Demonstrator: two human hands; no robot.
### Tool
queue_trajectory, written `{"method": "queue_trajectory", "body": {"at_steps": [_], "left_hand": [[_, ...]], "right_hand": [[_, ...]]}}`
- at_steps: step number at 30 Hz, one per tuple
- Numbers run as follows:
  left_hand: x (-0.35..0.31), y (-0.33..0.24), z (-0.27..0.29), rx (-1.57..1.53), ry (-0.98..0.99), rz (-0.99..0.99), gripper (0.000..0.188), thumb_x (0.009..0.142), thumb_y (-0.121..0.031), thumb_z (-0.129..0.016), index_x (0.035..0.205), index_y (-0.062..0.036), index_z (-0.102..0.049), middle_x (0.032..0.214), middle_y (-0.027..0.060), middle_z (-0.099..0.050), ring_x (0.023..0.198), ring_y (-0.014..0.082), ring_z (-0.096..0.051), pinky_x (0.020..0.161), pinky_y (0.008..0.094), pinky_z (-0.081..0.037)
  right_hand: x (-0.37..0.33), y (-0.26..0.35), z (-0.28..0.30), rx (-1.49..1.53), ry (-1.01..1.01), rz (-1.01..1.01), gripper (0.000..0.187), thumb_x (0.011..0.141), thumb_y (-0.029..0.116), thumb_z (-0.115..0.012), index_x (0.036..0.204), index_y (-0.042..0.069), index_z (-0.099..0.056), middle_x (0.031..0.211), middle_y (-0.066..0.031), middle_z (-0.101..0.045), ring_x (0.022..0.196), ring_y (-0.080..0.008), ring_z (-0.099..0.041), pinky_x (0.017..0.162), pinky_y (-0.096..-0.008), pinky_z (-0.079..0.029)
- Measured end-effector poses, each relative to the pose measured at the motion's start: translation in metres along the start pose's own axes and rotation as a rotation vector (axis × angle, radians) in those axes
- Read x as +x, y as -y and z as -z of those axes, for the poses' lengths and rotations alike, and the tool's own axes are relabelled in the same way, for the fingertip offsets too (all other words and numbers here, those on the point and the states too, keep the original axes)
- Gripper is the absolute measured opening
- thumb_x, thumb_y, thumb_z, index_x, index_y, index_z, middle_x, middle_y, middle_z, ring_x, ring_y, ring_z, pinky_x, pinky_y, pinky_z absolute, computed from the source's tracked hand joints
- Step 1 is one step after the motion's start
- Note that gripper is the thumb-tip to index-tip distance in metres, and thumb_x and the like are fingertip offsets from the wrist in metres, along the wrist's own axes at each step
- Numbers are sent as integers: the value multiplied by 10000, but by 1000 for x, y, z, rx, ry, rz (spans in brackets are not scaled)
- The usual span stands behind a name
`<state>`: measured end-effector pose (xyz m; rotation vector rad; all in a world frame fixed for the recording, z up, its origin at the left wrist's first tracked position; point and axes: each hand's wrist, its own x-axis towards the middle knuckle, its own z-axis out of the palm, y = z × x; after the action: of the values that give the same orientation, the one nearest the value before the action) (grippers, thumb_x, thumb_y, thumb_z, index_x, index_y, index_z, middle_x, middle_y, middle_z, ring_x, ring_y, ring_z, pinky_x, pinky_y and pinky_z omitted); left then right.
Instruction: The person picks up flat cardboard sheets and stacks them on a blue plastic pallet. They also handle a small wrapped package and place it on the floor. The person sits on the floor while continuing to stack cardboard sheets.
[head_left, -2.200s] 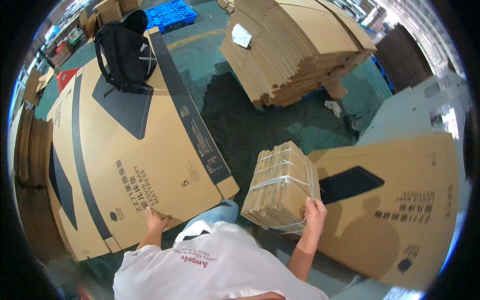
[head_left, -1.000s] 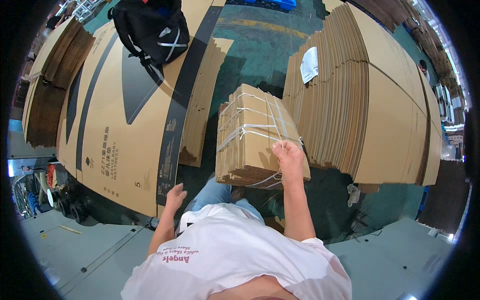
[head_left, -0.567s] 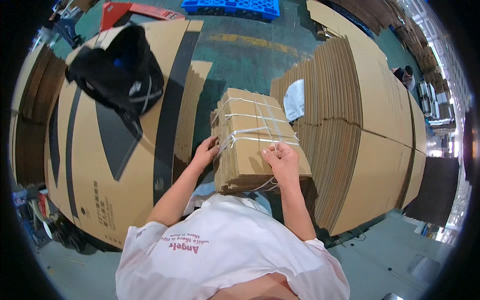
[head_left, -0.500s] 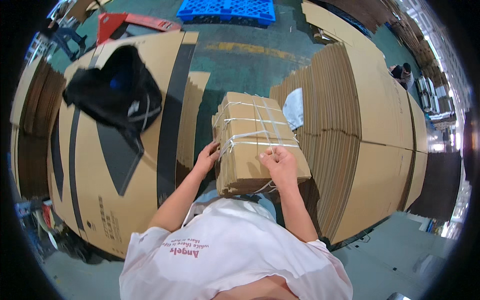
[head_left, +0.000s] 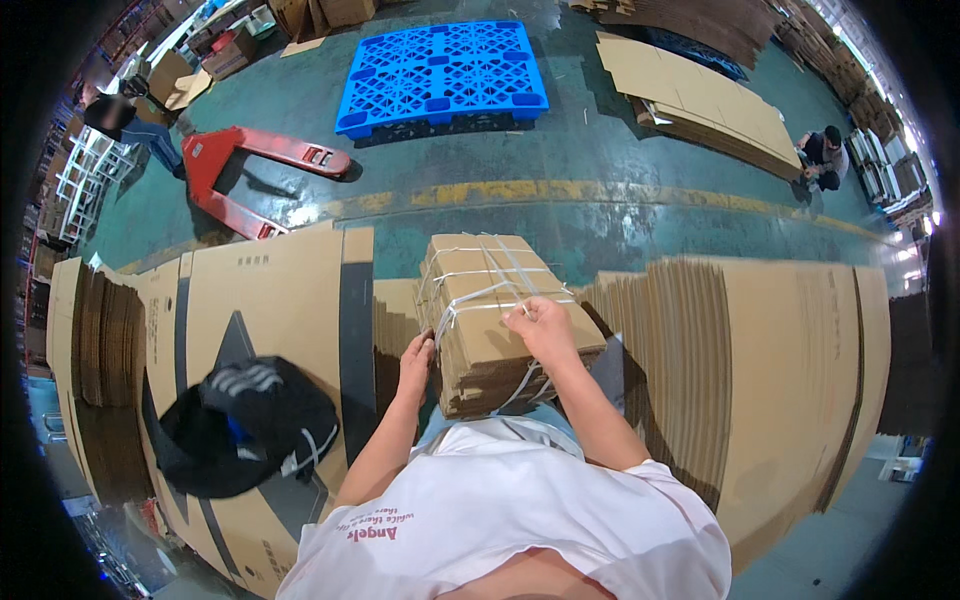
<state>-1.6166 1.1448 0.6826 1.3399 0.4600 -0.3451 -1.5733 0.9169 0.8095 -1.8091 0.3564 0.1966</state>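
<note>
here's the strapped cardboard bundle [head_left: 490, 343], right before the person's torso, between larger cardboard stacks! right hand [head_left: 541, 330] pinching the white strapping [head_left: 475, 297] on top; left hand [head_left: 415, 366] against the left side, finger spread impossible to tell. farther out, a blue pallet [head_left: 445, 75]!

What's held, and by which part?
Right hand pinches a thin white strap atop the blocky brown cardboard bundle; left hand touches its left side, grip unclear.
</note>
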Motion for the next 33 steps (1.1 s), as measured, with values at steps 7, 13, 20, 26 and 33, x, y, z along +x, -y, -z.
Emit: {"method": "queue_trajectory", "body": {"at_steps": [7,13,20,26,33], "left_hand": [[146,-64,-22,9,-5,103,419,870,-253,-498,1217,-23,-450,1200,92,-489,1042,189,-498,860,323,-402],[320,-101,-20,156,29,149,385,847,-247,-541,1169,-41,-495,1062,69,-563,894,163,-558,750,295,-448],[472,-215,-61,362,122,182,393,841,-214,-538,1184,-30,-482,1047,77,-567,901,187,-564,761,320,-447],[591,-232,-82,387,78,247,402,823,-191,-539,1178,-11,-483,992,74,-578,830,178,-578,685,289,-457],[697,-211,-53,774,16,491,320,738,-157,-582,1005,21,-582,782,89,-607,681,161,-575,584,278,-451]], "right_hand": [[213,29,48,-154,-148,8,292,687,295,-637,722,5,-630,640,-119,-597,599,-197,-552,577,-322,-417],[323,60,91,-167,-321,-61,233,712,216,-640,741,-13,-612,664,-93,-603,594,-137,-521,566,-291,-403],[443,68,176,-284,-563,-82,247,720,232,-626,725,-15,-605,647,-71,-605,583,-103,-507,556,-297,-406],[546,47,261,-472,-685,-211,288,674,242,-626,682,-43,-589,591,-125,-575,520,-189,-510,542,-329,-409],[650,-26,333,-779,-538,-349,286,585,266,-700,608,21,-554,578,-135,-551,573,-292,-559,543,-369,-438]]}}
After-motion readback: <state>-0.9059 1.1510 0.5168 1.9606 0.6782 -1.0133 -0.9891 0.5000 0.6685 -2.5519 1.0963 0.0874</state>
